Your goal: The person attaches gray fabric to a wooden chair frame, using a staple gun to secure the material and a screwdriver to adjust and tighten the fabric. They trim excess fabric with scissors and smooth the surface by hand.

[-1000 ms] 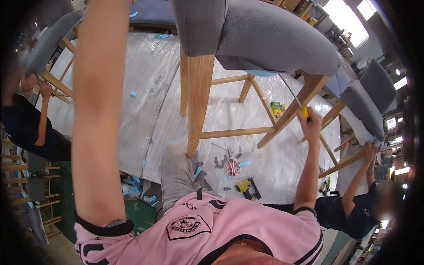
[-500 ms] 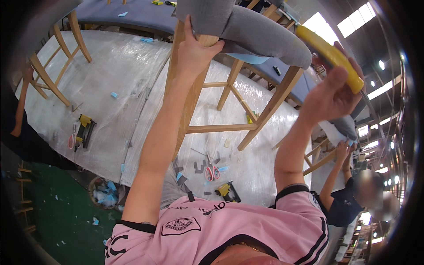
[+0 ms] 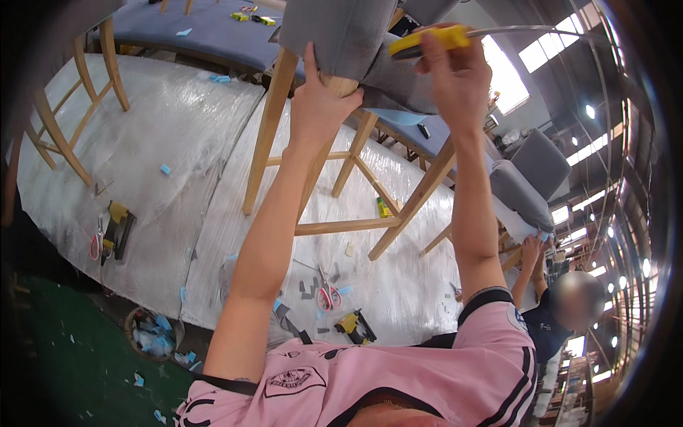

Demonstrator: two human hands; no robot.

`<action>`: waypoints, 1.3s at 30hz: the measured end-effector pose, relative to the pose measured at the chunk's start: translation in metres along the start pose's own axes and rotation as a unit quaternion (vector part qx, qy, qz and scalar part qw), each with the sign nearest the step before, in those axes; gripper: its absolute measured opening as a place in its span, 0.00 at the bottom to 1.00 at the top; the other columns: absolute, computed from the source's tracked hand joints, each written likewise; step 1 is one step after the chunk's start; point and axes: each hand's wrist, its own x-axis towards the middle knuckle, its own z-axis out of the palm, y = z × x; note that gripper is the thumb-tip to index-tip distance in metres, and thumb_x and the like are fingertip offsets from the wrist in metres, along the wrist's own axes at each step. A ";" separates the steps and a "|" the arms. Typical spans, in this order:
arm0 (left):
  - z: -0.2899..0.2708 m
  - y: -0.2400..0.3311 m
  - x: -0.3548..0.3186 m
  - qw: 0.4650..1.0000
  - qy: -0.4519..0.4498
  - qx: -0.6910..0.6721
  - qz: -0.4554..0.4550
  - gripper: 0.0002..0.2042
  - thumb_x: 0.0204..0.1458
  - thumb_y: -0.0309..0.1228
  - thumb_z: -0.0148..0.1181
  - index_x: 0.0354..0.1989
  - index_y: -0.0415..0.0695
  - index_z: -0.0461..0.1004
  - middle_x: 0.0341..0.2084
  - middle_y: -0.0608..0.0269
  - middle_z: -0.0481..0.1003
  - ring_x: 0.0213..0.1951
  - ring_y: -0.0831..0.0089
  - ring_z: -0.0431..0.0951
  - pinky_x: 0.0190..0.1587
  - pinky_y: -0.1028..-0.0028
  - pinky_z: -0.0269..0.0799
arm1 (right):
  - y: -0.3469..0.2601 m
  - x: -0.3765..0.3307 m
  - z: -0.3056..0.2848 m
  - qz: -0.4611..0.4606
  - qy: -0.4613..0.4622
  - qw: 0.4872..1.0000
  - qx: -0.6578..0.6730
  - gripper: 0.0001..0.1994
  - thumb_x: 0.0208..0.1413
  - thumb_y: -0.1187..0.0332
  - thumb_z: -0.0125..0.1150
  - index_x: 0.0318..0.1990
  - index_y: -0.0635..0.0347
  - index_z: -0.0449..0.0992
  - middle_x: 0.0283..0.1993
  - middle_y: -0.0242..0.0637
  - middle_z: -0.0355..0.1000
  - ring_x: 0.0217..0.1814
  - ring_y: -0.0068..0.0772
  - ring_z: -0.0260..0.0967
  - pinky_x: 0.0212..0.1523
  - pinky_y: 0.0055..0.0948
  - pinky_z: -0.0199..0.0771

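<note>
A wooden-legged chair with grey upholstery (image 3: pixel 334 32) is in front of me, above the wrapped table. My left hand (image 3: pixel 321 99) is closed round a wooden leg (image 3: pixel 340 87) just under the grey cover, its index finger stretched up along the fabric. Raised at the seat's right side, my right hand (image 3: pixel 455 78) grips a tool with a yellow-and-black handle (image 3: pixel 434 41). A thin pale line, a shaft or a hose, runs off rightward from the handle. Light blue lining (image 3: pixel 402 117) shows beneath the seat. My right hand and forearm partly cover the seat.
Scissors (image 3: pixel 329 297), a staple gun (image 3: pixel 356 327) and grey scraps lie near me on the plastic-wrapped table (image 3: pixel 213 164). Another staple gun (image 3: pixel 118 229) lies left. A scrap basket (image 3: pixel 153 336) stands on the green floor. At right, a co-worker (image 3: pixel 544 313) handles another grey chair (image 3: pixel 523 188).
My right hand has swung left and up, bringing the yellow-handled tool over the seat and turning it nearly level. My left hand keeps its hold; the view has shifted somewhat.
</note>
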 end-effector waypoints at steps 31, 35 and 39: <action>-0.006 0.010 -0.022 0.999 -0.019 -0.032 -0.011 0.58 0.41 0.42 0.77 0.77 0.40 0.42 0.36 0.36 0.82 0.41 0.41 0.84 0.45 0.58 0.81 | 0.015 -0.072 0.036 -0.128 0.162 0.957 0.206 0.17 0.67 0.72 0.60 0.57 0.62 0.60 0.55 0.51 0.77 0.44 0.33 0.81 0.39 0.26 0.84; 0.006 0.013 -0.039 1.000 -0.007 -0.003 0.014 0.58 0.41 0.42 0.77 0.77 0.40 0.43 0.38 0.36 0.81 0.43 0.43 0.84 0.46 0.59 0.80 | 0.045 -0.097 0.033 -0.147 0.152 0.977 0.018 0.18 0.67 0.70 0.61 0.57 0.61 0.59 0.55 0.59 0.75 0.44 0.38 0.80 0.37 0.27 0.84; -0.007 0.019 -0.029 0.997 -0.036 -0.048 -0.042 0.57 0.41 0.40 0.78 0.77 0.38 0.45 0.56 0.33 0.76 0.57 0.48 0.80 0.56 0.63 0.75 | 0.012 -0.098 0.029 -0.151 0.196 0.944 0.220 0.18 0.67 0.70 0.62 0.55 0.60 0.59 0.55 0.53 0.77 0.39 0.32 0.79 0.36 0.24 0.80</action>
